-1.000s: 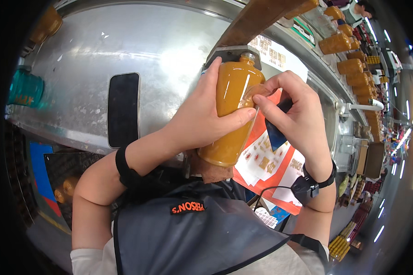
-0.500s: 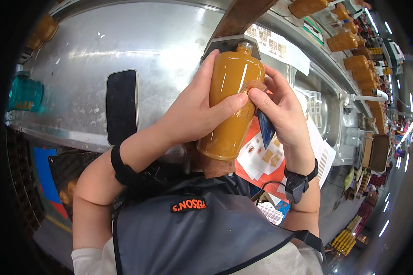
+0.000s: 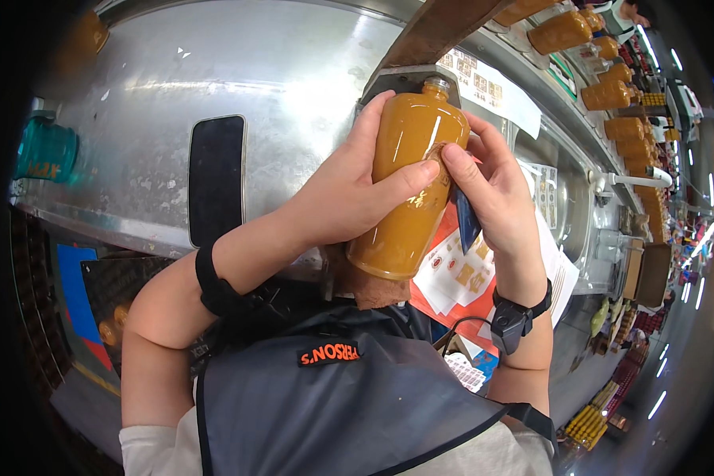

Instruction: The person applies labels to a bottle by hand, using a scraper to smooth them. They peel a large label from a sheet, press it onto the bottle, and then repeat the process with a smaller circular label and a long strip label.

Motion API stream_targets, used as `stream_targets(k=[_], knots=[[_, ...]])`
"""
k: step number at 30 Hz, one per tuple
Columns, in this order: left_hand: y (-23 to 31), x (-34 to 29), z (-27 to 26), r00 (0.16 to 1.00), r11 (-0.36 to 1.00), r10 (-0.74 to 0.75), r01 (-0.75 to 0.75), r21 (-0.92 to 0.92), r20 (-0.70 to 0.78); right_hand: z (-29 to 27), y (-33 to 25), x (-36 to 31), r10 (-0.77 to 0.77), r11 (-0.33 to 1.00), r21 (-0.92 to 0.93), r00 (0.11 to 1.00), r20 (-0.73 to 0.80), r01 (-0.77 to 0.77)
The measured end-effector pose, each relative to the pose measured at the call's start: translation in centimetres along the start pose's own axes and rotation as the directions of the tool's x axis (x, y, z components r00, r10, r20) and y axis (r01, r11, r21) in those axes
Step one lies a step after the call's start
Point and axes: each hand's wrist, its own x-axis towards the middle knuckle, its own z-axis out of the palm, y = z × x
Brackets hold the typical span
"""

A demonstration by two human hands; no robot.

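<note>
A glossy amber-yellow bottle (image 3: 420, 147) with a short clear neck lies tilted before me, its neck pointing away. My left hand (image 3: 349, 186) wraps its left side, thumb laid across the front. Small gold markings (image 3: 419, 198) show on the bottle just below that thumb. On the other side my right hand (image 3: 492, 186) is closed, its thumb pressing near a scrap of brown cloth (image 3: 439, 151) against the glass. A dark blue pointed piece (image 3: 466, 222) sticks out beneath the right hand; its upper part is hidden. Brown padding (image 3: 381, 292) sits under the bottle's base.
A black phone (image 3: 216, 181) lies on the metal table (image 3: 143, 95) at left, with a teal container (image 3: 47, 151) beyond. Printed sheets (image 3: 496, 95) and white papers on a red sheet (image 3: 460, 274) are at right. A rusty bar (image 3: 440, 32) rises behind the bottle. More amber bottles (image 3: 559, 33) line a shelf.
The whole view has shifted slightly. My hands keep their hold on the bottle, and my thumbs have moved a little apart. More of the gold markings now shows.
</note>
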Motion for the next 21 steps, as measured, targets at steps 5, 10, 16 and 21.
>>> stream_targets(k=[5, 10, 16, 21], knots=[[-0.1, 0.1, 0.0, 1.000, 1.000, 0.024, -0.024, -0.014, -0.003, 0.0, -0.1, 0.2, -0.016, 0.998, -0.057, 1.000, -0.006, 0.016], [0.3, 0.4, 0.1, 0.999, 1.000, 0.012, -0.013, -0.023, -0.049, 0.2, -0.4, 0.3, -0.030, 0.995, -0.098, 1.000, -0.005, 0.030], [0.9, 0.9, 0.5, 0.987, 0.978, -0.135, 0.118, -0.173, -0.090, 0.2, -0.3, 0.3, -0.041, 0.990, -0.134, 0.999, -0.018, 0.038], [0.9, 0.9, 0.2, 0.986, 0.957, -0.155, 0.136, -0.256, -0.059, 0.1, -0.4, 0.0, 0.028, 0.999, 0.020, 1.000, 0.008, -0.029]])
